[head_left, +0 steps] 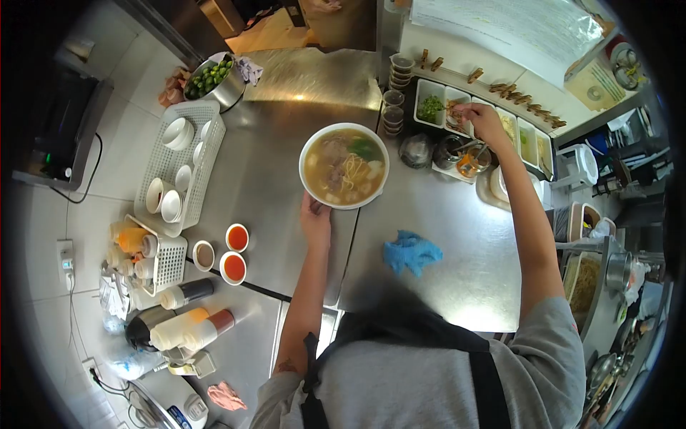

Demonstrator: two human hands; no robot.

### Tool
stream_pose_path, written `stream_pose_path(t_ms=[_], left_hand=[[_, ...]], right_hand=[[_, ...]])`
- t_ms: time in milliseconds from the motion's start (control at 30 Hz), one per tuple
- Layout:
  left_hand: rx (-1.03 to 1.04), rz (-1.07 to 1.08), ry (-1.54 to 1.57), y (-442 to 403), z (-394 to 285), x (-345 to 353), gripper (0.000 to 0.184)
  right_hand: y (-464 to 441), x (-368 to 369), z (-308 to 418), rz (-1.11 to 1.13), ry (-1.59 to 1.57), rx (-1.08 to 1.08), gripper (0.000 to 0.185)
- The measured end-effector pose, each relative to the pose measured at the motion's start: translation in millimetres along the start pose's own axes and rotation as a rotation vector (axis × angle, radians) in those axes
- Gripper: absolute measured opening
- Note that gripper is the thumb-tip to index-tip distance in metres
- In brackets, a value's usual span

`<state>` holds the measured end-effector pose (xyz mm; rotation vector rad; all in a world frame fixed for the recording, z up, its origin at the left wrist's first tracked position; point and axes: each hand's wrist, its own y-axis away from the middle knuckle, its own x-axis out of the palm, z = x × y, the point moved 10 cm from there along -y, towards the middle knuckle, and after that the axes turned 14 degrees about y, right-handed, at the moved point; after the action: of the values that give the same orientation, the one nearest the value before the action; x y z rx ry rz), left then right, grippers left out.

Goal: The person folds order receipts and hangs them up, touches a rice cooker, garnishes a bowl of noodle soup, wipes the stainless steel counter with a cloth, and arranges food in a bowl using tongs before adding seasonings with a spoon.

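One white noodle-soup bowl (pixel 346 206) on the steel counter (pixel 457 286), left hand (pixel 316 211) at its near side.

Faint print covers the wall sheet (pixel 500 28), too small for me to read from here; the left fingers are partly hidden under the bowl, their grip unclear, while the right hand (pixel 484 121), well apart from it, dips into the topping tubs (pixel 509 127) beside chopped greens (pixel 430 109), fingers bunched, any pinch impossible to make out.
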<state>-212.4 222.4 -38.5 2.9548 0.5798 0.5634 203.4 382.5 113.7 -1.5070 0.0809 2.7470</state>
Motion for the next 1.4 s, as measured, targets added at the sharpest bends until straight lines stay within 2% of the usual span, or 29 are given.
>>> stream_pose_path(t_ms=[33,167,300,400,500,600,700,733,833,933,1033,1067,1167,1200,1300,1400], left_hand=[[0.012,0.008,0.007,-1,-1,0,0.058],[0.004,0.026,-0.065,0,-3,1,0.055],[0.036,0.049,-0.070,0,-5,3,0.064],[0.060,0.016,-0.134,2,-5,-2,0.074],[0.041,-0.026,-0.161,2,-2,-9,0.080],[-0.003,-0.014,-0.045,-4,9,-15,0.079],[-0.050,0.000,0.023,-7,16,-19,0.075],[-0.062,0.005,0.027,-10,15,-18,0.073],[-0.110,-0.019,0.051,-7,7,-15,0.071],[-0.128,-0.050,0.051,-9,13,-20,0.070],[-0.135,-0.034,0.008,-15,18,-23,0.070],[-0.146,-0.043,0.016,-13,17,-23,0.068],[-0.165,-0.037,0.068,-12,14,-23,0.067],[-0.170,-0.043,0.035,-12,14,-24,0.066],[-0.205,-0.030,0.021,-11,14,-22,0.066],[-0.190,-0.010,0.044,-19,28,-34,0.062]], right_hand=[[4,-1,8,-0.001,-0.024,-0.001,0.030],[33,-1,77,0.030,-0.065,-0.247,0.029],[57,32,129,0.086,-0.107,-0.290,0.027],[75,49,164,-0.023,-0.123,-0.417,0.028],[99,42,200,-0.370,0.194,-0.812,0.028],[94,42,188,-0.366,0.090,-0.765,0.025],[58,54,130,-0.092,-0.207,-0.287,0.024],[51,48,115,-0.116,-0.275,-0.247,0.025],[35,9,72,-0.301,-0.225,-0.301,0.027],[20,-9,30,-0.268,0.041,-0.132,0.025],[9,-1,30,-0.310,0.447,-0.206,0.019],[9,2,28,-0.225,0.470,-0.178,0.020],[8,-24,21,-0.280,0.497,-0.062,0.023],[0,-29,-7,-0.233,0.492,0.040,0.029],[12,-64,-66,-0.377,0.777,0.002,0.032],[42,-99,-126,-0.283,0.782,0.145,0.033]])
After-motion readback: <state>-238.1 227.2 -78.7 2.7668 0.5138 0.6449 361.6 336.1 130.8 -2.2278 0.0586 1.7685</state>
